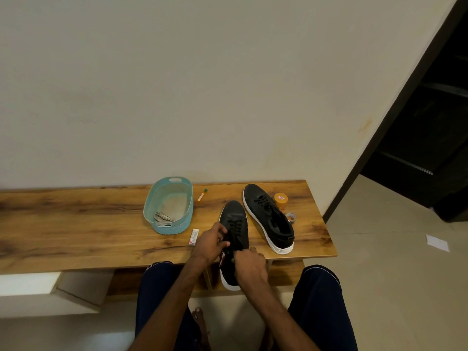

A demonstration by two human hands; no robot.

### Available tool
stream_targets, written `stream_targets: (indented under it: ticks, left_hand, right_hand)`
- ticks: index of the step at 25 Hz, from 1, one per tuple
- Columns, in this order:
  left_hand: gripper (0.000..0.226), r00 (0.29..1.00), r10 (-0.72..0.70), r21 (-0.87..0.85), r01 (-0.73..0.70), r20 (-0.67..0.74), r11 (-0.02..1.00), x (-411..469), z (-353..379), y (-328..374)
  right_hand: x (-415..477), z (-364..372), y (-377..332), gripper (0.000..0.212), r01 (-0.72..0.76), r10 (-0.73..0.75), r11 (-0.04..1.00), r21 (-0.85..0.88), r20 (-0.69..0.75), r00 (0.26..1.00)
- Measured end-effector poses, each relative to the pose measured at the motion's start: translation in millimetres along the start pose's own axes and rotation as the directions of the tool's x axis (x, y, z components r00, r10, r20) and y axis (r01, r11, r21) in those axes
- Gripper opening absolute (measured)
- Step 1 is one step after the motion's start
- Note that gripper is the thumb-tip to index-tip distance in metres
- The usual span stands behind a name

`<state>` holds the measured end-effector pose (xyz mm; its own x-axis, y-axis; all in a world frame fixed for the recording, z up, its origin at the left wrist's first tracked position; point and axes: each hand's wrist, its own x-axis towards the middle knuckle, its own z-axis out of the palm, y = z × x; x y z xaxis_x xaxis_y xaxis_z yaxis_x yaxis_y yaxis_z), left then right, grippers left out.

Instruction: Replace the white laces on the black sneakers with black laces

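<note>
Left hand: fingers curled on the left side of the near sneaker, at its lacing.
Right hand: just beside the left one, fingers curled over the same sneaker's opening and gripping it; whether a lace end sits between them I cannot tell.
Basket: teal, oval, toward the desk's back edge, left of the shoes.
White laces: bundled in the basket's near end.
Small box: flat on the desk between the basket and the left hand.
Tube: thin, green-capped, near the back edge, just right of the basket.
Near sneaker: black with black laces, toe pointing to the back edge, heel hanging over the front edge.
Second sneaker: black, white sole, also laced black, lying at an angle toward the desk's right end.
Orange jar: beside the second sneaker's right side.
Tape roll: just in front of the jar, against that sneaker.
Paper: white scrap on the floor, right of the desk.
</note>
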<state>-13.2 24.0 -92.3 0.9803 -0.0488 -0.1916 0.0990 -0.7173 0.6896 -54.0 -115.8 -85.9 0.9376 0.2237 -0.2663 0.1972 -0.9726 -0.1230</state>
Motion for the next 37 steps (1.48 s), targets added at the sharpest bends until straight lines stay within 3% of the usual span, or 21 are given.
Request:
stream_targets:
  ticks: [4,8,10,11,13,15,17,21,25,28,32,35,37]
  left_hand:
    - [0.021,0.982,-0.127,-0.287,0.081,-0.143,0.954,-17,14,8]
    - [0.021,0.957,-0.266,-0.555,0.158,-0.118,0.817,-27,26,17]
    - [0.021,0.959,-0.257,-0.471,0.174,-0.117,0.865,-30,27,19]
    - [0.022,0.968,-0.216,-0.342,0.162,-0.126,0.926,-32,27,20]
    - [0.027,0.994,-0.027,0.116,0.039,-0.109,0.992,-36,28,23]
    - [0.027,0.992,0.126,0.506,-0.117,0.018,0.854,-40,33,27]
    - [0.023,0.987,0.131,0.65,-0.161,0.096,0.743,-43,37,29]
    - [0.03,0.991,0.118,0.688,-0.132,0.068,0.714,-53,49,23]
    - [0.041,0.984,0.176,0.723,-0.143,0.03,0.676,-71,59,12]
    - [0.046,0.98,0.195,0.669,-0.16,0.023,0.725,-74,55,7]
    - [0.047,0.973,0.212,0.555,-0.129,-0.088,0.822,-85,60,7]
    - [0.066,0.982,0.187,0.575,-0.142,-0.02,0.806,-94,72,0]
    - [0.07,0.985,0.169,0.636,-0.143,0.02,0.758,-94,76,-3]
  right_hand:
    - [-5,9,11,0.036,0.012,-0.005,0.988,0.155,-0.046,0.999]
    - [-5,11,18,0.027,0.04,-0.021,0.964,0.262,-0.075,0.997]
    - [-5,10,22,0.021,0.049,-0.02,0.952,0.301,-0.1,0.995]
    - [-6,9,24,0.019,0.058,-0.021,0.945,0.322,-0.118,0.993]
    - [-9,9,27,0.02,0.091,-0.037,0.928,0.362,-0.155,0.987]
    - [-12,9,33,0.022,0.122,-0.05,0.911,0.393,-0.188,0.981]
    - [-15,10,39,0.023,0.157,-0.08,0.909,0.387,-0.209,0.975]
    - [-20,14,44,0.027,0.208,-0.137,0.901,0.381,-0.204,0.969]
    - [-22,20,53,0.021,0.208,-0.102,0.874,0.439,-0.253,0.962]
    - [-24,25,58,0.021,0.225,-0.116,0.884,0.41,-0.274,0.955]
    - [-26,19,61,0.028,0.232,-0.094,0.902,0.363,-0.358,0.929]
    - [-21,5,81,0.047,0.104,0.084,0.93,0.353,-0.479,0.874]
    - [-13,-3,103,0.062,-0.057,0.199,0.934,0.352,-0.383,0.902]
